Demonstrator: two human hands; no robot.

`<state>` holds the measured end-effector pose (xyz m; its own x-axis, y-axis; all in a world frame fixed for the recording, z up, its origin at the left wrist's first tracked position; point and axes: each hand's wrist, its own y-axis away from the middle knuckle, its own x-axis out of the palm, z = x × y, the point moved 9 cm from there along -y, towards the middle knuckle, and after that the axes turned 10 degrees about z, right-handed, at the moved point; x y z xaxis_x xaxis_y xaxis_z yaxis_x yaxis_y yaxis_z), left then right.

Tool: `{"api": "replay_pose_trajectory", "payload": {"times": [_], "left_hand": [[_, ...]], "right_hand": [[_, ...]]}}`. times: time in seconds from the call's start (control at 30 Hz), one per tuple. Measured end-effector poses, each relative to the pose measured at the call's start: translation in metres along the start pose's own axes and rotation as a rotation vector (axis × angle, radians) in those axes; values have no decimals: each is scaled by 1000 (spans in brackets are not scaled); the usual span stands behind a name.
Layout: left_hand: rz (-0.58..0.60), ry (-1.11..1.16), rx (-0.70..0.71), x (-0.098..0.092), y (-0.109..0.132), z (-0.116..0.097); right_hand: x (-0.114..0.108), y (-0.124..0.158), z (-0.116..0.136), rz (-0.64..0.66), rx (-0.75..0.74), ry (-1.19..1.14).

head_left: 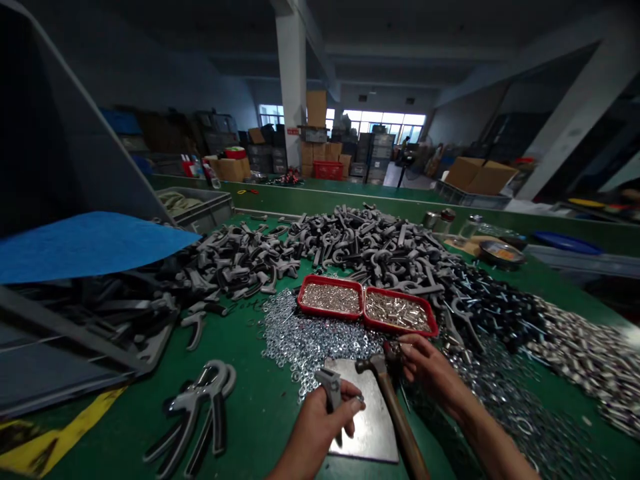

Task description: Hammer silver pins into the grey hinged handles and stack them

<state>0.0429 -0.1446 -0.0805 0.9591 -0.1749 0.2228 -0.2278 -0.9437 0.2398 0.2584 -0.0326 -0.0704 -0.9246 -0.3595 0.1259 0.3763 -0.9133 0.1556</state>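
Note:
My left hand (327, 417) is closed around a grey plastic clamp part (329, 383), above a flat metal plate (367, 430). A tiny shiny piece shows at its fingertips. My right hand (425, 363) has its fingers bent together beside the hammer (393, 407); what they pinch, if anything, is hidden. The hammer lies along the plate's right side, its head toward the far end. Beyond the plate spread loose metal washers (285, 333). Two red trays hold small parts: the left tray (330, 315) tiny metal pieces, the right tray (400, 330) short metal pins.
A large pile of grey clamp parts (370, 243) covers the table's far side. Several assembled clamps (200, 407) lie at the left, near a grey crate (95, 353). Black-handled screws (495, 303), metal sleeves (585, 347) and rings (520, 400) spread along the right.

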Motion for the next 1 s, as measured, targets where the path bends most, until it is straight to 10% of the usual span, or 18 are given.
{"api": "replay_pose_trajectory", "payload": {"times": [0.37,0.7,1.0], "left_hand": [[-63,69,-16,-6,5,0],[-54,53,-21,2,3,2],[-79,46,-44,7,10,-14]], "right_hand": [[33,10,17,-79,-51,125],[82,37,-7,142,118,-390],[125,55,-11,295,87,-321]]}}
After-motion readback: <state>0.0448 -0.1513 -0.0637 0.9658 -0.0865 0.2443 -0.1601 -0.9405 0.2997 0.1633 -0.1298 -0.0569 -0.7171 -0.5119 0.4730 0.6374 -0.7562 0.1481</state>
